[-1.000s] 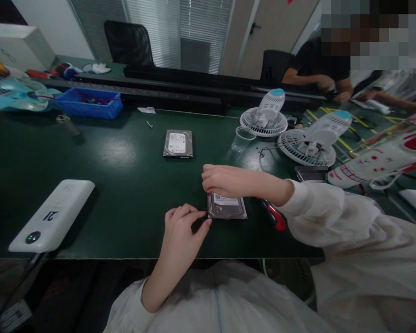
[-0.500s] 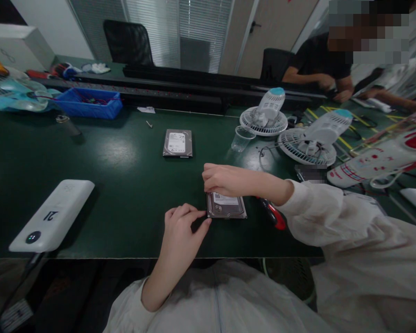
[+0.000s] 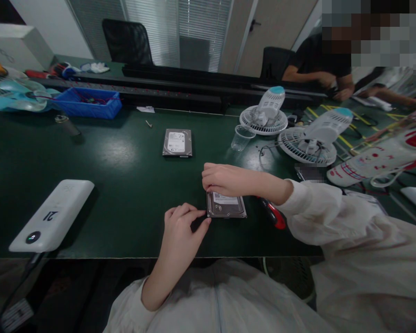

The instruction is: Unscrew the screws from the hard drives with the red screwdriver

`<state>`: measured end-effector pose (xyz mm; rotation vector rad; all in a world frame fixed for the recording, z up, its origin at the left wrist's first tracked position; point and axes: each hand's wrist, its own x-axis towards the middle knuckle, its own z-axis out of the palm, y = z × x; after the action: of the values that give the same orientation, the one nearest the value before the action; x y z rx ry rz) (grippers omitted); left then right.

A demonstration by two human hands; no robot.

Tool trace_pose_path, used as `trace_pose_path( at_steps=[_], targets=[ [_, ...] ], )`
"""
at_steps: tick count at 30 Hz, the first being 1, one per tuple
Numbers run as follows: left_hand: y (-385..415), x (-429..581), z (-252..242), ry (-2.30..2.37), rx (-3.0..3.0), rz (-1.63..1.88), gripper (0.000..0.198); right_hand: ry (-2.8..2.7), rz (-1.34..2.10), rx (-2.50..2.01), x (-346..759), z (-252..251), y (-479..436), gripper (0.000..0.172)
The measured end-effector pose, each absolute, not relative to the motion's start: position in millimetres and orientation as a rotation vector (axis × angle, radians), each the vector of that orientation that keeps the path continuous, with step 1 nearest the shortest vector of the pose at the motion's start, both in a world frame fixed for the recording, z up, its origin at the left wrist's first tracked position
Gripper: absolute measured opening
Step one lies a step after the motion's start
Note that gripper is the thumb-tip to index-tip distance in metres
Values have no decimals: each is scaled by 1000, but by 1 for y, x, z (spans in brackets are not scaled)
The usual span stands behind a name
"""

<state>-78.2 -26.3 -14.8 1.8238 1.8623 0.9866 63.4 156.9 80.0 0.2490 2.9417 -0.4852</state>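
A silver hard drive (image 3: 229,209) with a white label lies flat on the green table, partly covered by my right hand (image 3: 220,179). My right hand is closed, its fingers bent down at the drive's far left corner; whatever they pinch is hidden beneath them. At the near left corner, the thumb and index finger of my left hand (image 3: 183,224) grip the drive's edges, with a gap between them. To the right, under my right forearm, lies a red-and-black handled tool (image 3: 273,213), its tip hidden. Farther back a second hard drive (image 3: 177,143) rests label up.
On the left lies a white power bank (image 3: 53,215) with a cable. A blue tray (image 3: 90,108) and a small screw (image 3: 149,124) are farther back. A clear plastic cup (image 3: 242,138), fan parts (image 3: 308,141) and a white bottle (image 3: 374,162) stand right. Another person (image 3: 319,69) sits across.
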Motion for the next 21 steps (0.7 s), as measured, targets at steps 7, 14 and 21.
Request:
trace_pose_path(
  at_steps=[7,14,21],
  targets=[
    [-26,-78,-15,1858,1811,994,10,2945,-464,245,63,79,157,22],
    [-26,-78,-16,1853,1822,1028,9,2969,-478,248,64,77,159,22],
    [-26,-79,-17,1851,1829,1034,11,3060,-508,471,80,94,153,17]
  ],
)
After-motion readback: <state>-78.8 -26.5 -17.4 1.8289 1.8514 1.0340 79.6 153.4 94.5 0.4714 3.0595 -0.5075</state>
